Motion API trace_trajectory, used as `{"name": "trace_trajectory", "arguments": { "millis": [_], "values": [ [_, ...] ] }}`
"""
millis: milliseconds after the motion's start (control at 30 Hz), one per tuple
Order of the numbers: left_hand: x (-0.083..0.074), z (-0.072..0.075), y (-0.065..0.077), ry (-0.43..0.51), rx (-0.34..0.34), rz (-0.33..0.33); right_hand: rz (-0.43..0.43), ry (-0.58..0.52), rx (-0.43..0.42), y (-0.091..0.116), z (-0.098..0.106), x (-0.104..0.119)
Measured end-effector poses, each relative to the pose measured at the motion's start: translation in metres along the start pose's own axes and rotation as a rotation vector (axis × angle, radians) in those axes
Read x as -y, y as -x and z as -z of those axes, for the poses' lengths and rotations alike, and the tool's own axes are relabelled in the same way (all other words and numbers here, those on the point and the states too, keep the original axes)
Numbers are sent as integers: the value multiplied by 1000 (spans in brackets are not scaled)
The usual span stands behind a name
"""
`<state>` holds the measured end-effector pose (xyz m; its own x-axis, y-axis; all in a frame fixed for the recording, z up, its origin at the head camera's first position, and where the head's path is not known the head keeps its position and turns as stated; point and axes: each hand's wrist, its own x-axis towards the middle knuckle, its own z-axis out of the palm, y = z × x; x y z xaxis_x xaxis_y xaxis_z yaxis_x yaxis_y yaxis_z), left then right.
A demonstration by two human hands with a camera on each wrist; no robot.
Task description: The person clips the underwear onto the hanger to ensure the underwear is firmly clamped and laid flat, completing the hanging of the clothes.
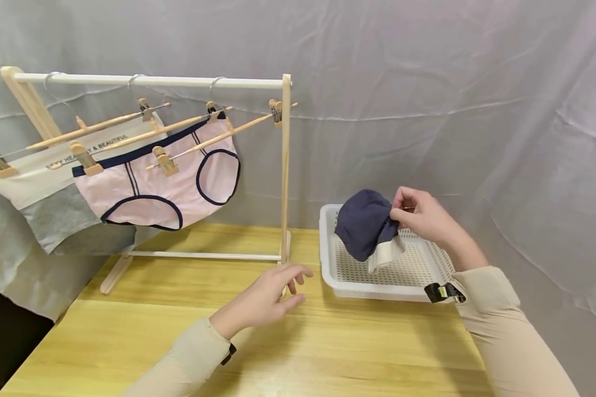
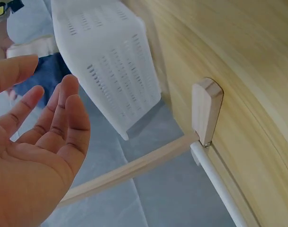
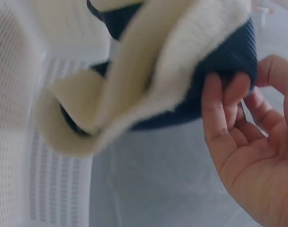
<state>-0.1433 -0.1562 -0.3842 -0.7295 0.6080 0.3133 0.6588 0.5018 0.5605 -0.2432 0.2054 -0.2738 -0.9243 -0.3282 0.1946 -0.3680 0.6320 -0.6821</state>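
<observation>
My right hand (image 1: 424,216) pinches a crumpled navy garment (image 1: 362,223) with a cream waistband and lifts it over the white perforated basket (image 1: 330,248). In the right wrist view the cream band (image 3: 175,61) hangs in loose folds, and the fingers grip the navy cloth at one edge. My left hand (image 1: 265,295) hovers above the table in front of the rack's right leg, fingers loosely bent and holding nothing. In the left wrist view that hand (image 2: 40,127) shows its palm, with the basket (image 2: 106,61) beyond it.
A wooden rack with a white rail (image 1: 179,81) stands at the left. Three clip hangers hang there: one bears pink briefs (image 1: 179,176) with navy trim, another a cream-and-grey garment (image 1: 74,204). The front hanger's clip (image 1: 165,161) overlaps the pink briefs. Grey curtain (image 1: 427,82) closes off the back.
</observation>
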Motion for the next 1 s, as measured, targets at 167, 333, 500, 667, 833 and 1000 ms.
{"name": "trace_trajectory", "arguments": {
  "millis": [167, 333, 500, 667, 833, 1000],
  "values": [
    [1, 0, -5, 16, -63, -12, 29, -68, -62, 2, -5, 10],
    [0, 0, -11, 11, -103, -10, 54, -125, -74, 2, -11, 18],
    [0, 1, -16, 0, -158, 28, 87, -205, -59, -1, -21, 30],
    [-4, 7, -16, 32, -252, 51, 122, -274, -9, -3, -35, 45],
    [-10, 14, -12, 31, -336, 73, 141, -345, 91, -5, -55, 62],
    [-11, 21, -2, 4, -391, 63, 139, -419, 184, -4, -75, 82]
  ]
}}
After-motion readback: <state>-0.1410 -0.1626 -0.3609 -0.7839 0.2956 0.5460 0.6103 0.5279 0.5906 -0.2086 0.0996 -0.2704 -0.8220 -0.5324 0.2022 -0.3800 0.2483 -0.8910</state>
